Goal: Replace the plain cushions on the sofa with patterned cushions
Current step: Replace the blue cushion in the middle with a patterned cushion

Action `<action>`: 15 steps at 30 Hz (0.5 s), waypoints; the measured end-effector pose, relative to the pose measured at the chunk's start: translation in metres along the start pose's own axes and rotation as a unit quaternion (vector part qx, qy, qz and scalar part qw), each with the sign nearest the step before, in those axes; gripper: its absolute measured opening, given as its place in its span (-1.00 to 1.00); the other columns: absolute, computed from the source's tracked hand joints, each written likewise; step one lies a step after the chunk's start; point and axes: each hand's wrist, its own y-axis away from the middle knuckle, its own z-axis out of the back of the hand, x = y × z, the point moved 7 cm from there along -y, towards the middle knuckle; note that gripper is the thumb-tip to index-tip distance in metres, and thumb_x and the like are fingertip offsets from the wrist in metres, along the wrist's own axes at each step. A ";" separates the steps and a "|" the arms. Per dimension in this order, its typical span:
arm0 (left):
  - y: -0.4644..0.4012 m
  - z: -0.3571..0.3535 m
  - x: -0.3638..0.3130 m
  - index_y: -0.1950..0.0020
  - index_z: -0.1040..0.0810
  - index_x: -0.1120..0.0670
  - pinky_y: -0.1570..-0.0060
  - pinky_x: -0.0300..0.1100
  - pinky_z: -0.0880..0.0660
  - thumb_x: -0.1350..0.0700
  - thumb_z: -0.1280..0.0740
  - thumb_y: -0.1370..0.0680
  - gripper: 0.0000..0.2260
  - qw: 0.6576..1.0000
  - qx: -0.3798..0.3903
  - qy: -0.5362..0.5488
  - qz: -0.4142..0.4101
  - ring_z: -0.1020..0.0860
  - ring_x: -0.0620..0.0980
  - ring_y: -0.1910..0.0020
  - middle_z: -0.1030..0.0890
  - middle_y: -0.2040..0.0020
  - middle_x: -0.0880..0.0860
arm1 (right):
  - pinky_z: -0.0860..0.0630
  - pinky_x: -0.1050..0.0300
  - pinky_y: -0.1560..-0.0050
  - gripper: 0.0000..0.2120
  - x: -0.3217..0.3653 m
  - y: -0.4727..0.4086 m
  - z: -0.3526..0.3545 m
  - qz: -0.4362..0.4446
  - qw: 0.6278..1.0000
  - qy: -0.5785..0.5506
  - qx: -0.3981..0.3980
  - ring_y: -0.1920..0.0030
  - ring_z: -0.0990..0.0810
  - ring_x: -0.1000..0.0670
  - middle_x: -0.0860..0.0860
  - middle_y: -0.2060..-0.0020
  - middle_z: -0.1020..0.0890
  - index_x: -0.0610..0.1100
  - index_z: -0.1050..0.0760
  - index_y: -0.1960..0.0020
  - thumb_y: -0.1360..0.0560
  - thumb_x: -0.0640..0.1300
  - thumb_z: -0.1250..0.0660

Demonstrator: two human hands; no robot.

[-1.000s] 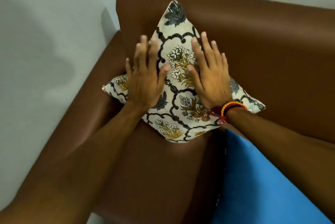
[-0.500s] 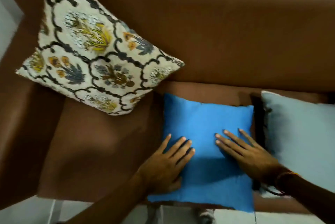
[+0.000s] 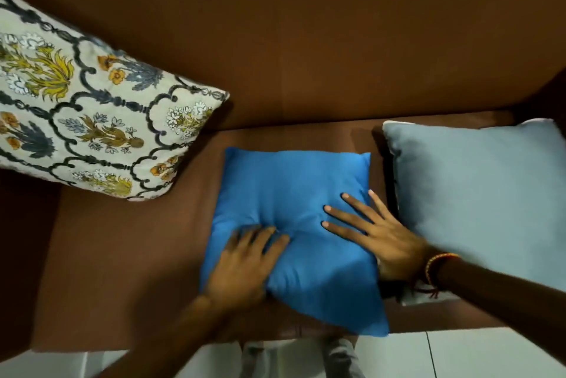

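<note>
A plain blue cushion (image 3: 294,193) lies flat on the seat of the brown sofa (image 3: 306,56). My left hand (image 3: 245,261) rests on its near left part, blurred, with its fingers dug into the fabric, which creases around them. My right hand (image 3: 376,233) lies flat on the cushion's right side, fingers spread, thumb hidden past the edge. A patterned floral cushion (image 3: 92,120) leans in the sofa's left corner, apart from both hands. A plain pale grey-blue cushion (image 3: 477,193) lies on the seat at the right, beside my right hand.
The sofa's left armrest (image 3: 24,239) runs down the left side. White tiled floor (image 3: 459,353) shows below the seat's front edge. Bare brown seat (image 3: 122,270) lies between the patterned cushion and the blue one.
One second ago both hands pressed on the patterned cushion. They then moved to the blue cushion; since half a second ago they slid further onto it and my left fingers bunched the fabric.
</note>
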 end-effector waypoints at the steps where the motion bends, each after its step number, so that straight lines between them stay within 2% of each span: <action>1: -0.009 0.026 0.011 -0.39 -0.42 0.04 -0.11 0.16 -0.65 0.14 -0.50 -0.17 -0.23 0.999 -0.003 0.032 -0.002 -0.70 0.22 -0.11 -0.68 -0.21 0.15 | 0.17 -0.36 -0.67 -0.08 -0.008 0.000 0.015 -0.018 0.997 -0.070 0.010 -0.75 0.15 -0.12 0.14 -0.74 0.02 0.14 0.00 -0.73 -0.51 0.25 -0.38; 2: -0.022 0.057 0.024 -0.39 -0.47 0.05 -0.17 0.12 -0.64 0.20 -0.45 -0.12 -0.20 0.998 -0.018 0.061 -0.003 -0.69 0.21 -0.14 -0.67 -0.22 0.14 | 0.21 -0.30 -0.67 -0.02 -0.019 -0.003 0.036 -0.034 0.991 -0.128 0.005 -0.75 0.17 -0.06 0.20 -0.73 0.01 0.17 -0.02 -0.72 -0.46 0.31 -0.44; 4: -0.050 0.116 0.059 -0.38 -0.51 0.02 -0.28 0.02 -0.59 0.31 -0.32 -0.14 -0.23 0.987 -0.069 0.144 -0.003 -0.66 0.14 -0.24 -0.66 -0.28 0.09 | 0.16 -0.23 -0.69 0.00 -0.037 -0.014 0.085 -0.056 0.969 -0.237 -0.039 -0.75 0.12 0.01 0.27 -0.71 -0.08 0.14 -0.11 -0.71 -0.42 0.24 -0.54; 7: -0.083 0.179 0.117 -0.36 -0.53 -0.11 -0.30 -0.09 -0.56 0.47 -0.35 -0.35 -0.31 0.945 -0.089 0.312 0.044 -0.63 -0.05 -0.27 -0.65 -0.30 -0.12 | -0.23 0.01 -0.68 -0.14 -0.064 -0.041 0.163 -0.055 0.888 -0.429 -0.156 -0.65 -0.26 0.17 0.20 -0.62 -0.36 0.01 -0.28 -0.64 -0.46 0.21 -0.53; 9: -0.093 0.198 0.148 -0.36 -0.51 -0.17 -0.32 -0.17 -0.53 0.38 -0.47 -0.49 -0.41 0.930 -0.108 0.347 0.063 -0.60 -0.15 -0.29 -0.61 -0.29 -0.19 | -0.46 0.22 -0.50 -0.25 -0.086 -0.068 0.206 -0.090 0.829 -0.498 -0.237 -0.44 -0.52 0.28 0.18 -0.44 -0.55 0.05 -0.39 -0.50 -0.43 0.33 -0.50; 10: -0.095 0.202 0.160 -0.39 -0.48 -0.17 -0.36 -0.13 -0.49 0.31 -0.48 -0.53 -0.45 0.932 -0.123 0.332 0.079 -0.56 -0.14 -0.31 -0.59 -0.31 -0.18 | -0.52 0.23 -0.41 -0.35 -0.097 -0.085 0.225 -0.113 0.815 -0.498 -0.273 -0.33 -0.58 0.31 0.24 -0.34 -0.61 0.10 -0.45 -0.44 -0.46 0.37 -0.45; 12: -0.098 0.201 0.179 -0.50 -0.40 -0.02 -0.40 0.07 -0.43 0.24 -0.39 -0.62 -0.52 0.950 -0.159 0.235 0.131 -0.49 0.03 -0.37 -0.53 -0.38 0.01 | -0.58 0.06 -0.37 -0.58 -0.116 -0.125 0.250 -0.158 0.822 -0.450 -0.312 -0.24 -0.63 0.28 0.27 -0.21 -0.66 0.15 -0.50 -0.39 -0.61 0.29 -0.31; 13: -0.098 0.200 0.184 -0.53 -0.38 0.06 -0.38 0.12 -0.42 0.22 -0.32 -0.66 -0.57 0.954 -0.188 0.170 0.163 -0.47 0.12 -0.38 -0.51 -0.38 0.10 | -0.57 -0.04 -0.38 -0.60 -0.122 -0.145 0.256 -0.181 0.824 -0.432 -0.317 -0.25 -0.64 0.22 0.24 -0.23 -0.66 0.14 -0.50 -0.41 -0.65 0.26 -0.24; 15: -0.096 0.204 0.188 -0.50 -0.40 0.16 -0.29 0.15 -0.44 0.14 -0.17 -0.71 -0.65 0.930 -0.265 0.085 0.241 -0.50 0.22 -0.30 -0.53 -0.31 0.21 | -0.54 -0.14 -0.41 -0.50 -0.128 -0.177 0.261 -0.213 0.824 -0.414 -0.323 -0.33 -0.63 0.08 0.13 -0.34 -0.64 0.08 -0.44 -0.51 -0.68 0.28 -0.14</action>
